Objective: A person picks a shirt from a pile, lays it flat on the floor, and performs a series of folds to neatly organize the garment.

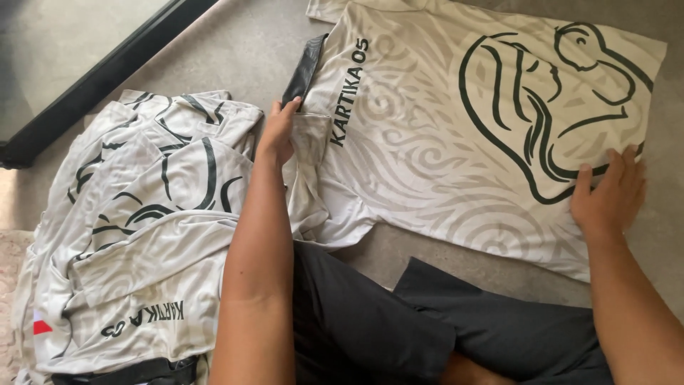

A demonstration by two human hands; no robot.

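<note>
Cream jersey [456,128] with pale swirl pattern and dark green line drawing, black collar [305,68], grey floor [242,50]

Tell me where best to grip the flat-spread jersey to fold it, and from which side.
Probably at the two ends. The spread jersey lies flat on the floor, collar left and hem right. The left hand rests by the collar and the right hand lies flat on the hem; pinch those free edges, coming in low from the near side.
</note>
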